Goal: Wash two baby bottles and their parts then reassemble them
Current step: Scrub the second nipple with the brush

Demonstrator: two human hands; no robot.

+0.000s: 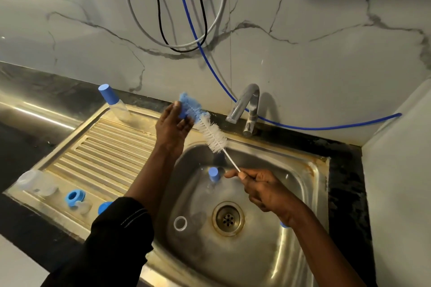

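Blue-tipped brush (213, 135) in right fingers (235, 173)

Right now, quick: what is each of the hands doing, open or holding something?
Left hand: closed round the blue tip of the brush.
Right hand: closed, pinching the brush's wire handle.

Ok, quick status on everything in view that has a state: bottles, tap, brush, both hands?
Tap: off, no water running.
Bottle brush: lifted, held at both ends.
Left hand: grips the brush's blue sponge tip.
Right hand: pinches the wire handle.
Rear bottle: upright on the drainboard, cap on.
Second bottle: in the basin, cap on.
Blue ring: loose on drainboard.
White ring: loose in basin.
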